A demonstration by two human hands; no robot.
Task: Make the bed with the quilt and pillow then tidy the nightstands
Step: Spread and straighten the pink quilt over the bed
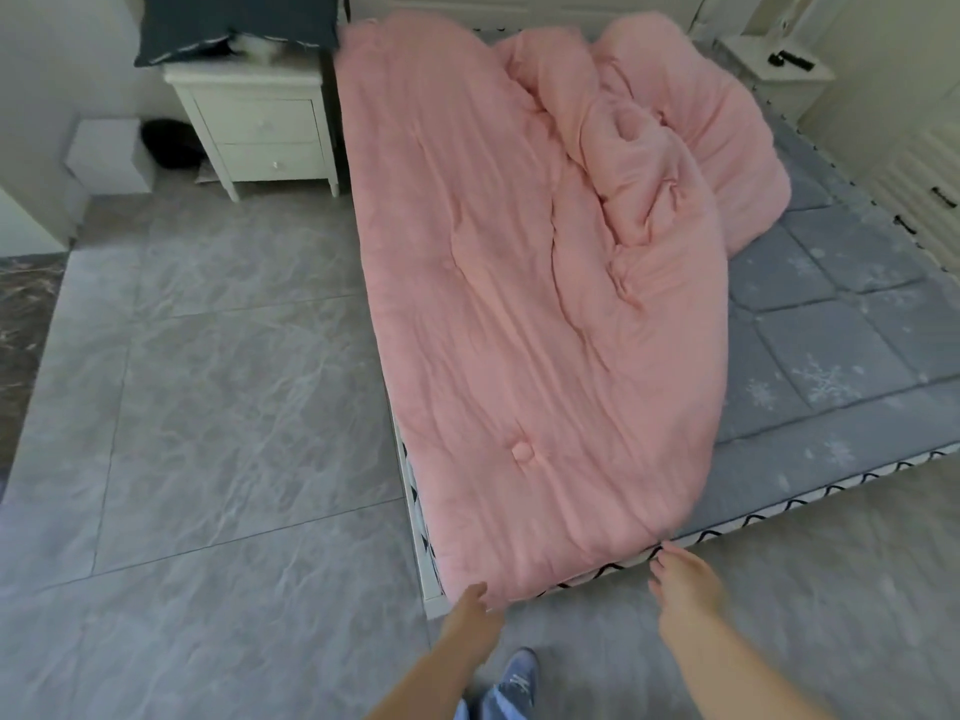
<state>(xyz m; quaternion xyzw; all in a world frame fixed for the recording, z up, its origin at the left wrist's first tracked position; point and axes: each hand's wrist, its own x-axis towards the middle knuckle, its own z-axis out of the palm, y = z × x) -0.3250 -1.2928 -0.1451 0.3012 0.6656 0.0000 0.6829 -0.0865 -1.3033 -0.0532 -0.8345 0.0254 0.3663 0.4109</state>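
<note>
A pink quilt [530, 304] lies bunched along the left half of the bed, its near end hanging over the foot corner. The grey snowflake mattress cover [831, 345] is bare on the right. My left hand [475, 610] touches the quilt's lower left edge with fingers extended. My right hand [685, 579] hovers by the quilt's lower right edge at the mattress rim, fingers loosely spread and holding nothing. A dark blue pillow [234, 28] lies on the left nightstand [254, 127]. The right nightstand [779, 70] carries small dark items.
Grey marble-look floor tiles [208, 407] spread to the left of the bed. A dark round object [171, 142] and a white box [106, 155] sit on the floor beside the left nightstand. A white slatted cabinet [914, 174] stands at the right. My blue shoe [517, 672] is below.
</note>
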